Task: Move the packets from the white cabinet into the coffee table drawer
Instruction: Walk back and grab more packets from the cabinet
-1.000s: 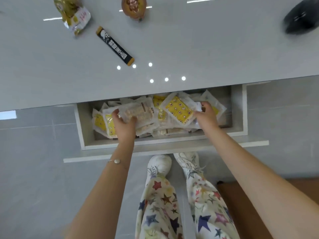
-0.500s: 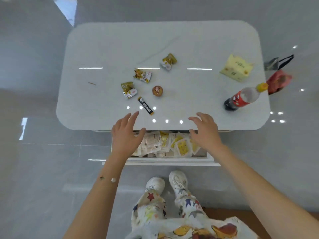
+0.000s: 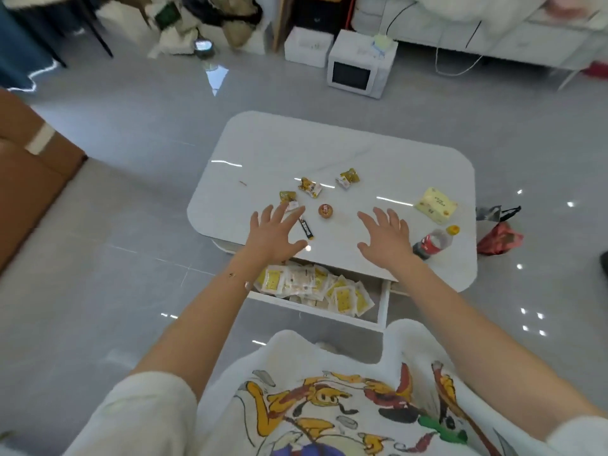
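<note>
left hand [image 3: 274, 236] and right hand [image 3: 386, 240] both empty, fingers spread, above coffee table [image 3: 329, 153]; drawer [image 3: 383, 307] pulled out, heaped with packets [image 3: 312, 284].

Drawer [image 3: 383, 306] front part is open from above; tabletop [image 3: 296, 143] overhangs drawer's back, packets [image 3: 309, 284] fill left & mid.

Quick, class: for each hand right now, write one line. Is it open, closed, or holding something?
Left hand: open, fingers spread, holding nothing.
Right hand: open, fingers spread, holding nothing.
</note>
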`<act>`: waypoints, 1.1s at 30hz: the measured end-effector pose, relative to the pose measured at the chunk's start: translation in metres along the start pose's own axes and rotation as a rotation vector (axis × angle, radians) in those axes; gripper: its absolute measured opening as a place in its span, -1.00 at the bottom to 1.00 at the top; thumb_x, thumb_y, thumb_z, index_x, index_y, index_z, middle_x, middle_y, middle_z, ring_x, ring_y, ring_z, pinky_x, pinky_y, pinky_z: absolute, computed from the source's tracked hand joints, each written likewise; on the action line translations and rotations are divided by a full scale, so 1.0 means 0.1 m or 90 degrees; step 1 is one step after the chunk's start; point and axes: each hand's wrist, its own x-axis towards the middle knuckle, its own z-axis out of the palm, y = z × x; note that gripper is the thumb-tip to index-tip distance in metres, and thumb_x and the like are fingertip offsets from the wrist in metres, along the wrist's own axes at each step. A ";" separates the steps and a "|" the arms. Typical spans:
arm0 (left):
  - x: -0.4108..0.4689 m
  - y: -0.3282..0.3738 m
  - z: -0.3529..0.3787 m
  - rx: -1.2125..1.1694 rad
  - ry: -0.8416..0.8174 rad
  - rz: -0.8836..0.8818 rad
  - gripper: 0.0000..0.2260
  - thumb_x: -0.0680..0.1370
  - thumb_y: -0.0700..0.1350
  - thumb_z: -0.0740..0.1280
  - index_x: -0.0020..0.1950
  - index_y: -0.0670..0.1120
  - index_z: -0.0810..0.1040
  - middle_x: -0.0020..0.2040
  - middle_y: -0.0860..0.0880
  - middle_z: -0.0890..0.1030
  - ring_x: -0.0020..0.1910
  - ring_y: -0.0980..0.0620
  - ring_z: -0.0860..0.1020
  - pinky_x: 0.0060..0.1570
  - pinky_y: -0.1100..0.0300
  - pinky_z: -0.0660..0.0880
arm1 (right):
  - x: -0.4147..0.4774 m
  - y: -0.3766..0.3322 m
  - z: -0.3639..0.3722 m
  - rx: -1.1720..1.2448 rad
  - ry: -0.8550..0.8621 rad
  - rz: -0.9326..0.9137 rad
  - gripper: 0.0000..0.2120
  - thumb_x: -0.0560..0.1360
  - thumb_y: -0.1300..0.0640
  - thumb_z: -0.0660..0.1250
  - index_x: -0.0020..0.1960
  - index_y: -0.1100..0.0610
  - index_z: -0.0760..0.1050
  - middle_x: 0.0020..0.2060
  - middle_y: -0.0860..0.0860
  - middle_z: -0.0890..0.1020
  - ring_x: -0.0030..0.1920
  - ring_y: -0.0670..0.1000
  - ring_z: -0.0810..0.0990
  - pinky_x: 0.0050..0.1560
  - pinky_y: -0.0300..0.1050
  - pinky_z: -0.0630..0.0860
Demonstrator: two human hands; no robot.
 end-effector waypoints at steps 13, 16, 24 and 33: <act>-0.58 -0.74 -0.43 -0.055 0.142 -0.186 -0.33 0.55 0.26 0.17 0.57 0.16 -0.04 0.58 -0.03 0.02 0.53 -0.19 0.01 0.47 -0.18 -0.04 | 0.26 -1.21 -0.60 -0.094 0.073 -0.251 -0.35 0.54 0.01 0.22 0.55 -0.07 0.00 0.52 0.06 0.10 0.53 0.16 -0.04 0.48 0.17 -0.06; -0.83 -1.05 -0.52 -0.066 0.154 -0.247 -0.34 0.55 0.26 0.16 0.57 0.15 -0.04 0.58 -0.04 0.03 0.53 -0.19 0.03 0.46 -0.15 -0.01 | 0.31 -1.65 -0.66 -0.109 0.075 -0.296 -0.35 0.53 0.02 0.21 0.55 -0.05 0.01 0.50 0.08 0.18 0.51 0.17 0.03 0.47 0.16 -0.03; -1.81 -2.21 -0.53 -0.082 0.180 -0.400 -0.35 0.55 0.23 0.19 0.57 0.12 0.01 0.58 -0.06 0.05 0.53 -0.18 0.03 0.46 -0.14 -0.02 | 0.18 -3.36 -0.62 -0.131 0.091 -0.449 -0.40 0.53 0.06 0.21 0.52 0.02 0.10 0.32 0.11 0.42 0.33 0.19 0.33 0.25 0.08 0.29; -2.92 -3.48 -0.41 -0.078 0.212 -0.516 -0.36 0.57 0.22 0.16 0.57 0.11 -0.02 0.58 -0.06 0.02 0.54 -0.18 -0.03 0.48 -0.19 -0.13 | -0.16 -5.25 -0.37 -0.116 0.074 -0.577 -0.40 0.52 0.06 0.22 0.52 0.00 0.13 0.37 0.08 0.39 0.37 0.18 0.29 0.34 0.08 0.20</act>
